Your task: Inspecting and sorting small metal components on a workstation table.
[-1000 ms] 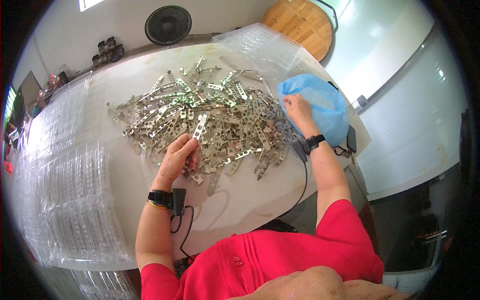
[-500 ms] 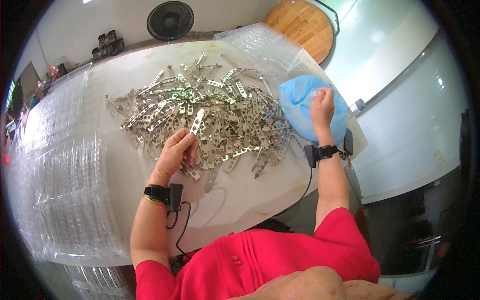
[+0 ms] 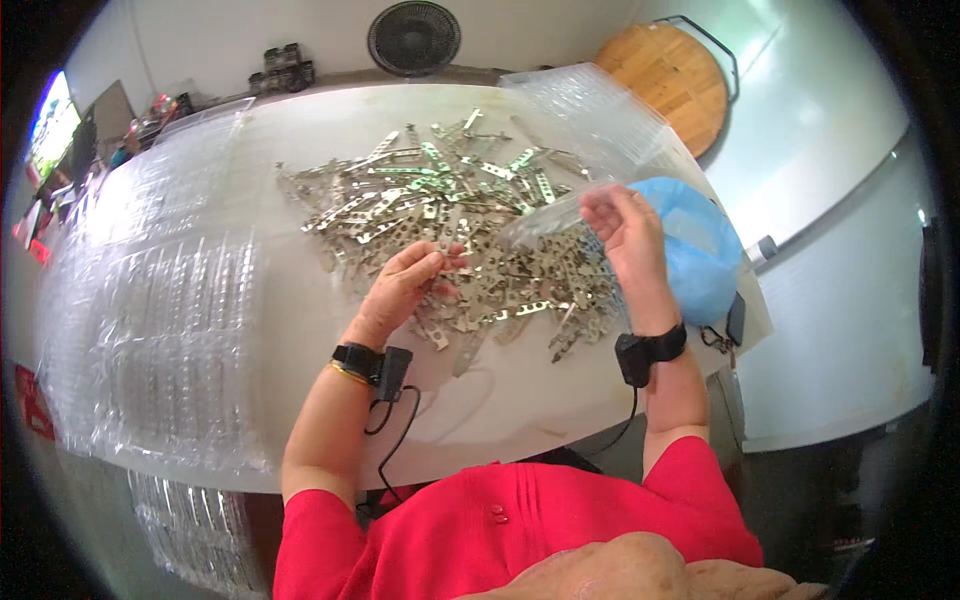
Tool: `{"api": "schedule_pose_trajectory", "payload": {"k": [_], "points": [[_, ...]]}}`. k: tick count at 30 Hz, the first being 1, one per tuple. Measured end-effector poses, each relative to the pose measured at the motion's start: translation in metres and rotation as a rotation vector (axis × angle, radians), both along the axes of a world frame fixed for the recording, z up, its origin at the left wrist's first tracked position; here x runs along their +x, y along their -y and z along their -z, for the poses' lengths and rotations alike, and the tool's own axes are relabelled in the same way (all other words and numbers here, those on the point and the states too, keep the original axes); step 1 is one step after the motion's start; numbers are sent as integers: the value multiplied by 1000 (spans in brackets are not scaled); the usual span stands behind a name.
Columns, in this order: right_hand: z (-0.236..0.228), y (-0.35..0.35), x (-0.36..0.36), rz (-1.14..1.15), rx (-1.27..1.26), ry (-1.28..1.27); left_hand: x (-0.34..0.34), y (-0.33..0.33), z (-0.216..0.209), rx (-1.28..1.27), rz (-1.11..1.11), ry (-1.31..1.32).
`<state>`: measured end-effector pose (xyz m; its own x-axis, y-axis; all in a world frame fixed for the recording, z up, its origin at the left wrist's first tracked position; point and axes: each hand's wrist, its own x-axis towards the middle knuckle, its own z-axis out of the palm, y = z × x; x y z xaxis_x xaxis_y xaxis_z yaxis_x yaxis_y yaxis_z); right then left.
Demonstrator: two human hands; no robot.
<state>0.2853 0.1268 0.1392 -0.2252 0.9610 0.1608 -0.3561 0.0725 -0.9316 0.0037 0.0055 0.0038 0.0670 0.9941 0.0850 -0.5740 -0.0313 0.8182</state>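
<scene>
Pinching, right hand [image 3: 635,235] points clear bag [image 3: 548,216] lengthwise leftward; hold of left hand [image 3: 405,280] unclear.

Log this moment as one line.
left hand: over perforated metal strips, grip unclear | right hand: holding clear plastic bag | blue plastic bag: on table, right of strips

The left hand [image 3: 405,282] is pinched; the right hand [image 3: 638,240] (set slightly farther forward) is loosely curled.
</scene>
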Motion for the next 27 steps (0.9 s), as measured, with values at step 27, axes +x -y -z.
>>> {"api": "schedule_pose_trajectory", "payload": {"k": [27], "points": [[52,12,-88,-137,223,544,-9,-1,6,-14,3,11]]}}
